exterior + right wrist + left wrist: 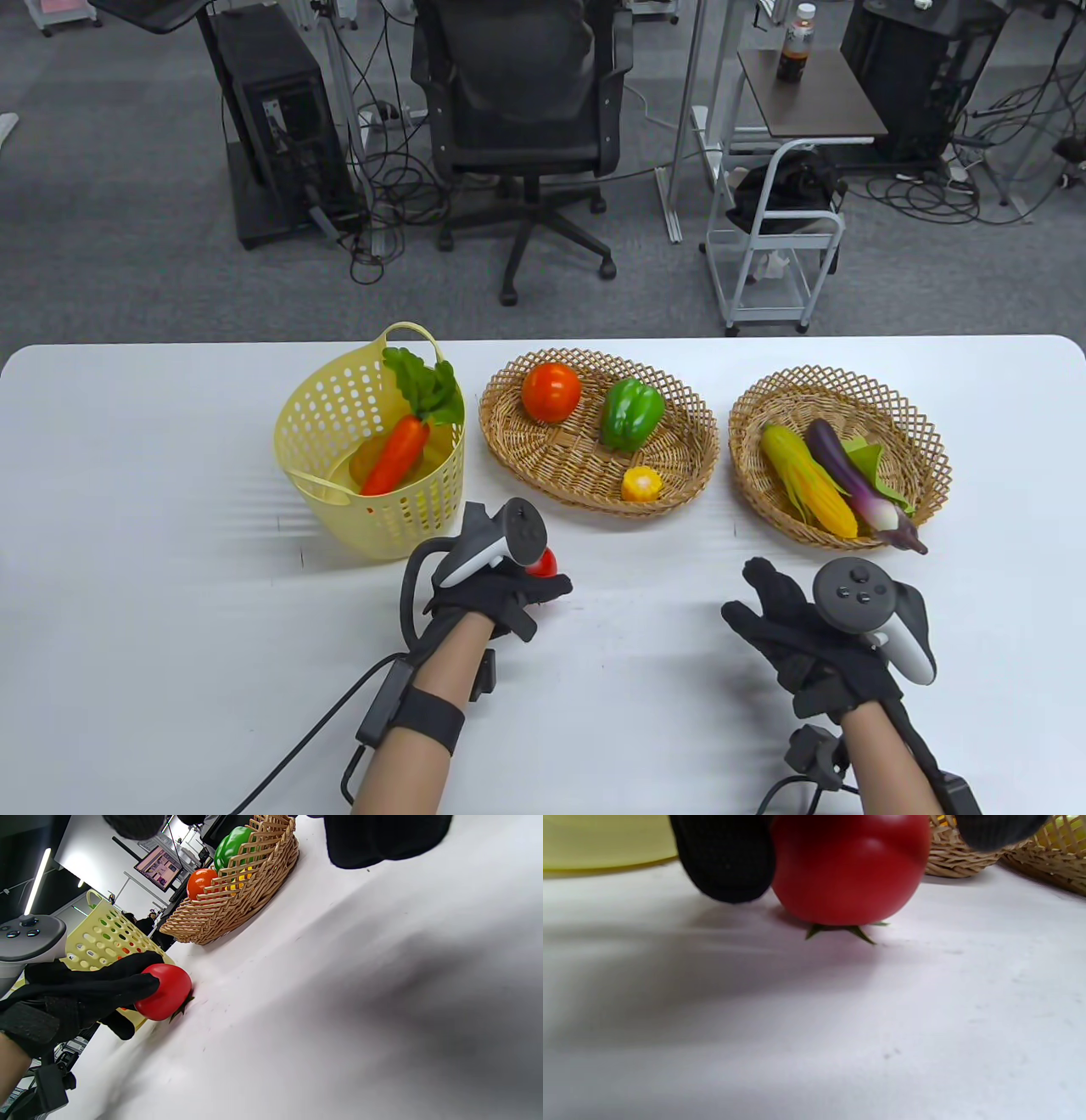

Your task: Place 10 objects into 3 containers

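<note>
Nearest to me, my left hand (496,590) grips a small red tomato (545,562) on the white table (153,594), just near of the gap between the yellow plastic basket (373,450) and the middle wicker basket (594,429). From the left wrist view, my gloved fingers (725,861) wrap its sides and its green calyx points down at the tabletop, seemingly touching it, though the angle makes that hard to judge. My right hand (802,632) rests near the table's near right, fingers spread and holding nothing.

At the far left, the yellow plastic basket holds a carrot (397,454) leaning upright, its leafy top over the rim. In the middle wicker basket lie an orange-red tomato (551,392), a green bell pepper (631,413) and a little yellow pumpkin (641,484). On the right, the other wicker basket (836,454) carries a corn cob (810,480) and a purple eggplant (857,484) side by side, the eggplant's tip poking over the near rim.
</note>
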The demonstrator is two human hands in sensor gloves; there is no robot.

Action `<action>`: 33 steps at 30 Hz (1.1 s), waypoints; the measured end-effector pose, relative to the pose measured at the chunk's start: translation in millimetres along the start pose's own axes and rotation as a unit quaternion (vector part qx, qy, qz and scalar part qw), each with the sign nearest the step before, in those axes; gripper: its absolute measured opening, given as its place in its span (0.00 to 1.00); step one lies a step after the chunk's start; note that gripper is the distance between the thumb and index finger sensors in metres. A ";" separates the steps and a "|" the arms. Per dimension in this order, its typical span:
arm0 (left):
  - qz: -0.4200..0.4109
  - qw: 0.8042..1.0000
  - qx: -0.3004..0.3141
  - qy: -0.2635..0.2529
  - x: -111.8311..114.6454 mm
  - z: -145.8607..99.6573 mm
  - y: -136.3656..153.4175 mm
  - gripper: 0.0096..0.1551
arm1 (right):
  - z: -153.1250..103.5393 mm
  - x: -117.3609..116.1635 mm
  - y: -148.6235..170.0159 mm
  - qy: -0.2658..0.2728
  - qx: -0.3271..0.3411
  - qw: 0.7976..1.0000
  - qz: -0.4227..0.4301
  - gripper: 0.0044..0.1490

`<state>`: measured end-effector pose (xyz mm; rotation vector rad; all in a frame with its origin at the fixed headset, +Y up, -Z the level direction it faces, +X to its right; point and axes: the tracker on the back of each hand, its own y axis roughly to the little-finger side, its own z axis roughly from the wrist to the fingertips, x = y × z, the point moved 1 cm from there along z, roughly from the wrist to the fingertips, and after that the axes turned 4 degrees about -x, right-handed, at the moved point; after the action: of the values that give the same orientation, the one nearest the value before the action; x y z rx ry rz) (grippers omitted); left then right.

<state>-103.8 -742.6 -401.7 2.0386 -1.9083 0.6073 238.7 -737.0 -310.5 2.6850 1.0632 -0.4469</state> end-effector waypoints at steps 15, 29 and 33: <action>0.031 0.999 0.003 -0.022 8.5 4.0 -2.1 0.59 | 1.0 -1.2 -1.2 -0.005 -0.009 1.000 -0.001 0.53; -0.001 0.994 0.004 -0.112 -24.4 -17.6 -9.4 0.60 | 0.2 0.9 -4.4 -0.003 0.006 1.000 0.005 0.53; -0.003 0.991 0.007 -0.134 -49.4 -24.3 -23.4 0.60 | 0.1 0.7 -4.1 -0.005 0.004 1.000 0.002 0.53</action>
<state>-85.1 -685.7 -402.6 2.2293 -2.0448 0.3599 236.3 -733.7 -311.2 2.6891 1.0547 -0.4639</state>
